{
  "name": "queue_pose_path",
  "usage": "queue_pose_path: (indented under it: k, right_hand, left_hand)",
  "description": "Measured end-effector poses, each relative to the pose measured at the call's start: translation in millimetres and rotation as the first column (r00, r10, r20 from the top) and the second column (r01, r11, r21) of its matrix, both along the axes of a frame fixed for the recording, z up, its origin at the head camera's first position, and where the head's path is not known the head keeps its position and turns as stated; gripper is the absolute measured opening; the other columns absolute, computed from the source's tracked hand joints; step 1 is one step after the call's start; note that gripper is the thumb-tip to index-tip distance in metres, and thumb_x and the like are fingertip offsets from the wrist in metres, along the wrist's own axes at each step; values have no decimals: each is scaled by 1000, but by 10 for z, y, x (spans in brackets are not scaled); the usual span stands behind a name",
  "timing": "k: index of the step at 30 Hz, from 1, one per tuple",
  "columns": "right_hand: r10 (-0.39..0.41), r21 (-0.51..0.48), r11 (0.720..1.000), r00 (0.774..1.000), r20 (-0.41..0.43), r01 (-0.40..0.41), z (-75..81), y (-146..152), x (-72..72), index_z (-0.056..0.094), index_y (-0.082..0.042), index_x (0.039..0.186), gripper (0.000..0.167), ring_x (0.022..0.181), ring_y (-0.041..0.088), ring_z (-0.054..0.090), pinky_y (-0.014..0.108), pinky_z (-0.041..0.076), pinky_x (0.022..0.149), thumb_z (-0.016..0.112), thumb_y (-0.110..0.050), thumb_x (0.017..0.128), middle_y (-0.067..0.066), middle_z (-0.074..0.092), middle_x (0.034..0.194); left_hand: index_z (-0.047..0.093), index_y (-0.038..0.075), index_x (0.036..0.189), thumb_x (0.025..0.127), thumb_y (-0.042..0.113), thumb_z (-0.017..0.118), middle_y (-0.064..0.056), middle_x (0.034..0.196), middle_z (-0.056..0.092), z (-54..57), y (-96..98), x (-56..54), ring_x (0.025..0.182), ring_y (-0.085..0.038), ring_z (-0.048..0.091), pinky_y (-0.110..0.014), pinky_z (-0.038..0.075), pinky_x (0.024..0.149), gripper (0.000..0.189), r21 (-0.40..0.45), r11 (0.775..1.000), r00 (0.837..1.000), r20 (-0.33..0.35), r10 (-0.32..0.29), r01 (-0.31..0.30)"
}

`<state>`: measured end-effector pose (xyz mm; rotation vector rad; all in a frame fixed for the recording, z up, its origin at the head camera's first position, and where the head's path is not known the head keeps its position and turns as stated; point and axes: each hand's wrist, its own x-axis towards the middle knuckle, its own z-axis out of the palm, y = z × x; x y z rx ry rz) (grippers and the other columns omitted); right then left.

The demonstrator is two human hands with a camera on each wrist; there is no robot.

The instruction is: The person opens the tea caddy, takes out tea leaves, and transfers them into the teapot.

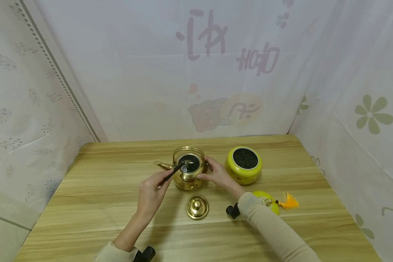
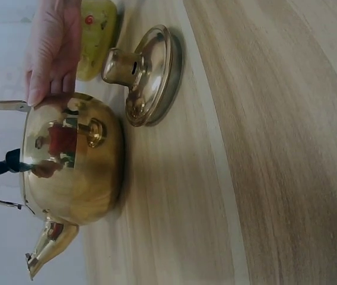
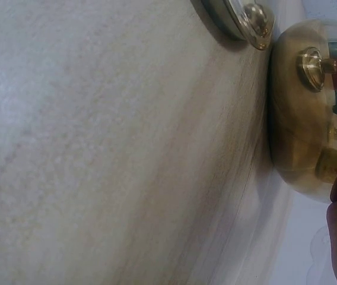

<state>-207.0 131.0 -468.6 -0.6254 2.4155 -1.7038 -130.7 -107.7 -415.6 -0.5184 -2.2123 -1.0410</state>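
A shiny gold teapot (image 1: 187, 182) with a raised hoop handle stands on the table, its spout pointing left and its top uncovered. My left hand (image 1: 150, 193) pinches a slim black tea scoop (image 1: 171, 175), whose far end reaches over the teapot's mouth. Dark bits show inside the pot. On the teapot's right side, my right hand (image 1: 217, 174) holds the body, thumb in front and fingers farther back. In the left wrist view that same hand (image 2: 54, 44) lies against the pot's upper side. The gold teapot lid (image 1: 197, 207) lies knob up on the near side.
A yellow jar (image 1: 242, 176) full of dark loose tea leaves (image 1: 245, 158) stands right of the teapot. Its yellow lid (image 1: 274, 208) with an orange tassel (image 1: 289, 201) lies nearer, partly behind the right sleeve. Printed cloth hangs behind the wooden table (image 1: 101, 196) and at both sides.
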Motion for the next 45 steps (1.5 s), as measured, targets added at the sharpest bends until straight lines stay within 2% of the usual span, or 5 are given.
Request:
queue_pose_path:
  k: [12,19,26,36,45]
  right_hand:
    - [33,2,999,999,17,-33,335,-26,160,33,11,139,70,135,40,32,47,28,112,71,-2,82,28,33,145]
    - [22,-2,1000,998,52,-22,333,-26,184,31,10,141,73,137,38,28,46,25,114,71,-3,82,27,31,147]
    - [9,-17,1000,998,63,-8,320,-27,183,31,10,141,74,137,37,29,43,24,114,72,-3,81,26,33,146]
    - [14,-6,1000,997,78,-13,337,-49,195,31,9,141,73,137,38,28,45,24,114,71,-3,82,27,31,147]
    - [21,-18,1000,998,66,-20,331,-37,181,31,9,141,73,137,37,30,45,25,114,71,-3,82,26,33,146]
  left_hand:
    - [73,0,100,78,-6,72,-14,86,73,-3,-33,51,66,-9,66,-9,48,52,23,266,964,982,186,-23,-28]
    - [65,-4,112,88,7,65,-7,87,72,55,-108,83,72,-4,68,-22,57,73,26,584,777,802,569,-185,-236]
    - [56,-3,118,92,27,60,11,79,70,92,-229,147,76,-2,67,-17,55,75,40,680,629,653,677,-340,-377]
    - [65,15,94,90,26,64,8,80,71,16,-614,487,75,-2,67,-14,54,71,12,701,580,649,674,-351,-414]
    - [72,20,91,80,28,76,7,81,72,-610,-1216,591,75,-4,69,-18,56,71,14,631,568,624,742,-244,-528]
